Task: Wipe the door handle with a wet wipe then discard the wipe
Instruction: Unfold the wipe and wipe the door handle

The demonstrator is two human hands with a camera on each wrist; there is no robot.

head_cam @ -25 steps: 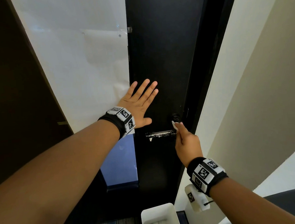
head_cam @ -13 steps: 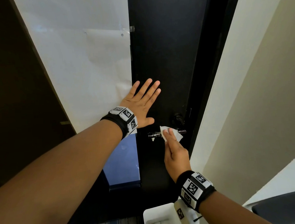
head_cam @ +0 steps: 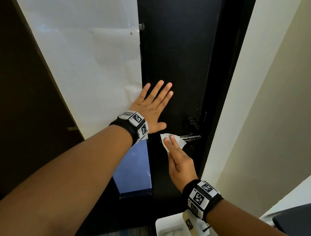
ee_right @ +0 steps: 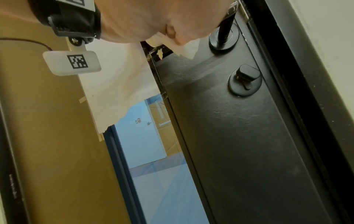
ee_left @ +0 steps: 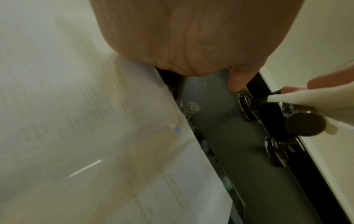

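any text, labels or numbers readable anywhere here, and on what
No readable words or numbers in any view.
Wristbands: only black-and-white square marker codes, no letters.
Tag hanging from the left wrist: one more marker code, no text.
White paper on the door: faint ruled lines and bar-like marks, too blurred to read.
Small signs seen through the glass panel: too small to read.

Right hand (head_cam: 179,159) with crumpled white wet wipe (head_cam: 171,140): moved from the door-edge end of the shiny metal lever door handle (head_cam: 190,137) to its free end. Wipe now covers that end; the handle's door-edge end is bared.
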